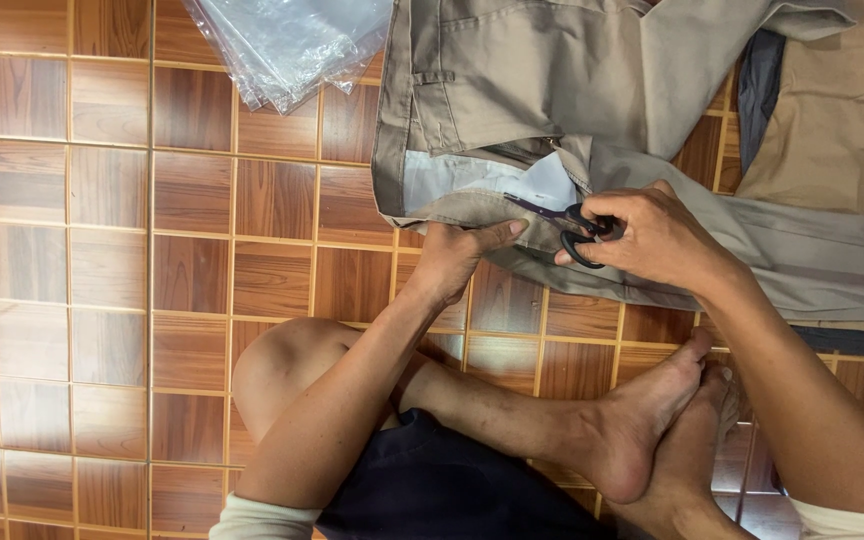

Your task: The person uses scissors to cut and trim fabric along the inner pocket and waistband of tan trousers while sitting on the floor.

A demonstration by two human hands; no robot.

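Scissors at the waistband of khaki trousers, the cut barely begun

Head view: the person sits cross-legged on a wood-pattern tile floor [112, 250] with the khaki trousers [552, 90] spread out ahead; the left hand [457, 255] presses flat on the waistband edge, thumb stretched along the fabric, while the right hand [652, 235] is closed around the black handles of small scissors [577, 228], whose blades point at the white pocket lining [542, 185] just beside the thumb. No loose thread or cut piece shows, so the trimming looks to be at its start. A stack of clear plastic bags [287, 45] lies well apart, and more folded tan cloth [842, 110] sits to the right
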